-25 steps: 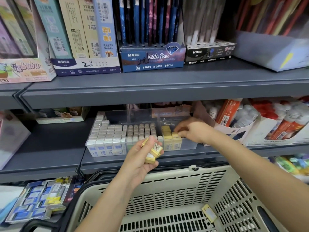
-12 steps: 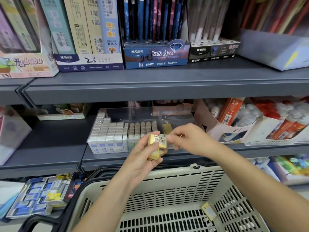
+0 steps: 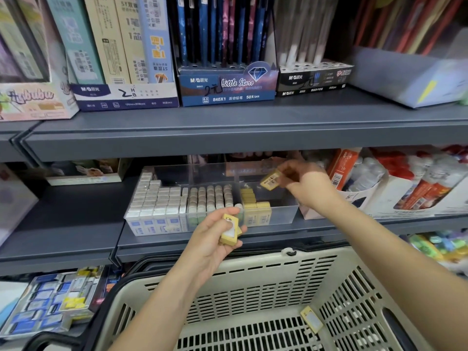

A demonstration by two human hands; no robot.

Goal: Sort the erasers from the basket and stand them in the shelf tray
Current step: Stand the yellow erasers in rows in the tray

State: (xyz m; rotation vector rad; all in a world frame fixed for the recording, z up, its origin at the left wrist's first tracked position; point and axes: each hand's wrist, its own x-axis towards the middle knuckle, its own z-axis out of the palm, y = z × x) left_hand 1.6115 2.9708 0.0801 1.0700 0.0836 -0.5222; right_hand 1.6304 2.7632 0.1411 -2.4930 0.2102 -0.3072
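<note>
L hand [image 3: 212, 245] grips a small stack of yellow erasers [image 3: 230, 230] just in front of the clear shelf tray [image 3: 283, 215]. R hand [image 3: 305, 182] pinches a single eraser [image 3: 271, 179], tilted, above the tray's right compartment, near the standing yellow row [image 3: 253, 206]. A loose eraser [image 3: 312, 319] lies in the basket [image 3: 253, 264], by its right wall.

Right hand [image 3: 307, 182] pinches a yellow eraser [image 3: 271, 180] above the clear tray [image 3: 283, 214]; left hand [image 3: 212, 239] grips more erasers [image 3: 230, 230].

On the upper shelf [image 3: 228, 133] a blue pencil display box [image 3: 226, 89] is flanked by a white-and-navy box [image 3: 124, 96] and a black pen box [image 3: 314, 78]. Red-capped glue bottles [image 3: 417, 193] are kept on the shelf below, at the right.
</note>
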